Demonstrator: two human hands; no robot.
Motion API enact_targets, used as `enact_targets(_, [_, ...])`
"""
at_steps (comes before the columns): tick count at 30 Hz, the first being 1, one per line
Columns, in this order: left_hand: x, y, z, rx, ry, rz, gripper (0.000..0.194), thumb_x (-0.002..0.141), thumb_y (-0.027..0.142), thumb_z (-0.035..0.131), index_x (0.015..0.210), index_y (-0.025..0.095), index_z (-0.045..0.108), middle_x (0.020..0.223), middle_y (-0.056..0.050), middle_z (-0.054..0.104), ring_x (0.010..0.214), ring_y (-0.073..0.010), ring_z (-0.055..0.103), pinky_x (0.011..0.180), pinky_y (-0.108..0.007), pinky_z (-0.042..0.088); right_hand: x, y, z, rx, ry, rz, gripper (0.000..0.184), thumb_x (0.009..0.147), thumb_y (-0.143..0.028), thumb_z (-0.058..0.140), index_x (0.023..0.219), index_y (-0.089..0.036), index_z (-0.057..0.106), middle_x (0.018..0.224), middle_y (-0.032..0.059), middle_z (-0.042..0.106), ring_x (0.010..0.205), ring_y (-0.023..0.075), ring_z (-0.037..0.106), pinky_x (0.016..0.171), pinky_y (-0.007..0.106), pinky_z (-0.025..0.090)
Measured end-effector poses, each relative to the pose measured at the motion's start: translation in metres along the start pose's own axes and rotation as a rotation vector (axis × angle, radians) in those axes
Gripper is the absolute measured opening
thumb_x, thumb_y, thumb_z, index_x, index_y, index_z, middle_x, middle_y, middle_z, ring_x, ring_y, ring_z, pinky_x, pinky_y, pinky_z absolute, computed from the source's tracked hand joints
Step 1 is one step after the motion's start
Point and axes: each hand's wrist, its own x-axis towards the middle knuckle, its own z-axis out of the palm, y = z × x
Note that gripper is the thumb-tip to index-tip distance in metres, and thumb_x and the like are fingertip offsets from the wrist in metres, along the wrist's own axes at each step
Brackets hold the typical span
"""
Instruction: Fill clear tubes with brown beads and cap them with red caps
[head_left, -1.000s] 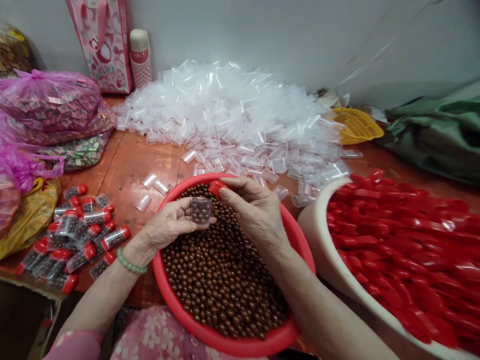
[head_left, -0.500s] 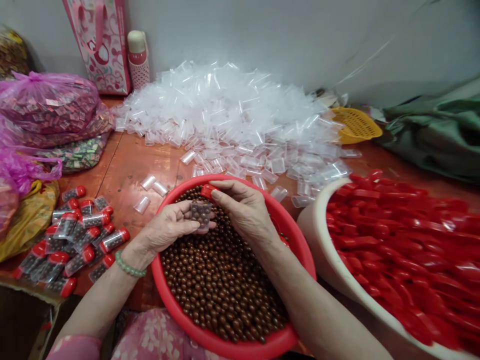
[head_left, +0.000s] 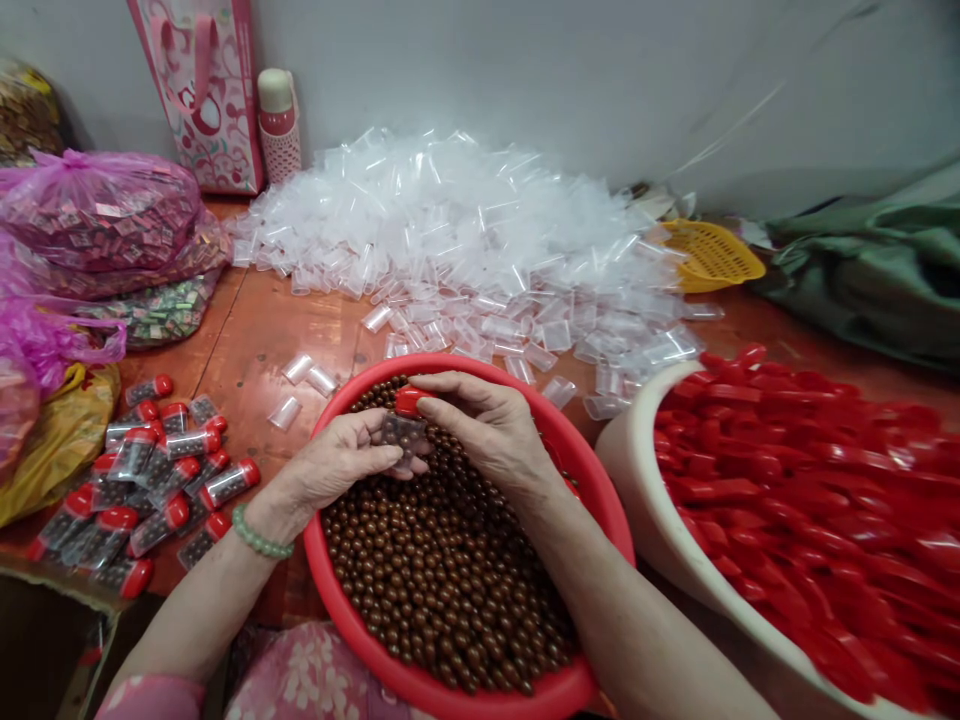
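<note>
Above a red basin (head_left: 322, 590) of brown candy balls (head_left: 442, 570), my left hand (head_left: 346, 450) grips a clear plastic tube (head_left: 403, 436) with brown balls inside. My right hand (head_left: 487, 425) pinches a red cap (head_left: 409, 401) between thumb and fingers. The cap is right by the tube's upper end; whether it is pressed on there I cannot tell. To the left lie several filled tubes (head_left: 157, 460) with red caps, in a loose pile on the table.
A large heap of clear tubes (head_left: 465, 230) spreads behind the basin. At right stands a white tub (head_left: 637, 440) full of red plastic pieces (head_left: 810, 500). A yellow basket (head_left: 709, 255) lies farther back. Purple bags (head_left: 97, 215), a pink tote (head_left: 202, 110) and a bottle (head_left: 277, 125) are at left.
My right hand has brought the red cap slightly down to the tube's top end. The tube has tilted a little in my left hand.
</note>
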Motion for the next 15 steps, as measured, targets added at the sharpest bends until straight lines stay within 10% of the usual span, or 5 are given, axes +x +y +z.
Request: enact_targets(15, [0.003,-0.005,-0.003,0.010,0.034,0.013,0.038,0.075,0.029,0.075,0.108,0.012,0.063,0.100,-0.010,0.069,0.083,-0.0146,0.067,0.076,-0.026,0.049,0.000,0.001,-0.012,-0.242,-0.019,-0.124,0.016,0.080,-0.028,0.069,0.094,-0.023,0.073,0.094,0.0022,0.076,0.087,0.0177,0.070,0.082,0.033,0.057])
